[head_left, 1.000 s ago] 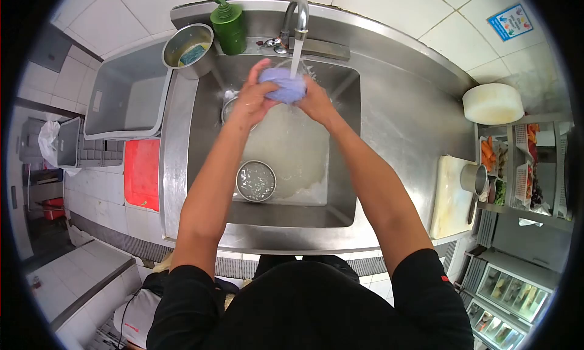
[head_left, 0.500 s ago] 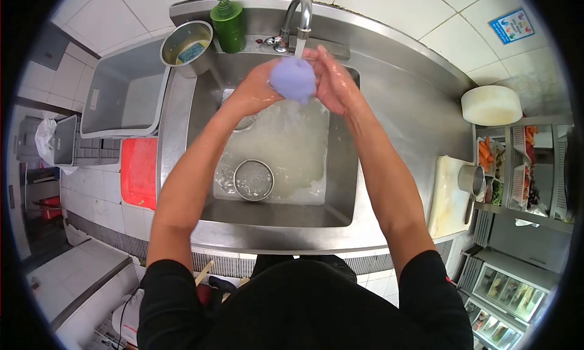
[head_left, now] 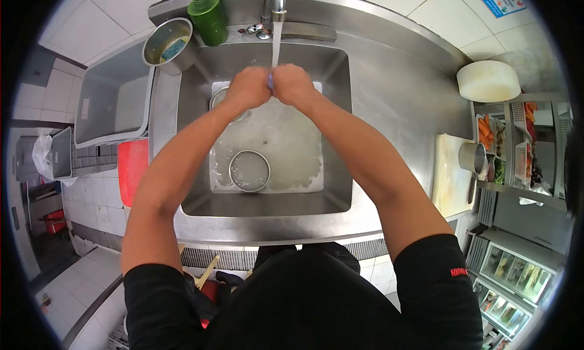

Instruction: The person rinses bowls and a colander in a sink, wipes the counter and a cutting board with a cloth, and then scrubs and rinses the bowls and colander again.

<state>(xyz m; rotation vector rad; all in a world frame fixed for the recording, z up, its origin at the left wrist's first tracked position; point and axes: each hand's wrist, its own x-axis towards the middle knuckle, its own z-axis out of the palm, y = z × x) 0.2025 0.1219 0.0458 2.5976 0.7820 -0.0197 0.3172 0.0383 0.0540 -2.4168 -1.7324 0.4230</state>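
we clench the fingers of our left hand [head_left: 251,87] and right hand [head_left: 292,83] around a mostly hidden, bunched purple cloth [head_left: 271,80] at twelve o'clock in the rectangular stainless-steel sink [head_left: 267,205], under water running from the curved silver tap [head_left: 278,2], with a round metal container [head_left: 249,171] at seven o'clock.

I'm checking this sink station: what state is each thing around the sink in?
Faucet: running
Sink: holding cloudy water
Purple cloth: mostly hidden between the hands
Left hand: closed on the cloth
Right hand: likewise closed
Green pump bottle: upright
Metal pot: uncovered, sponge inside
Grey bin: uncovered
Nearer round metal container: in the water
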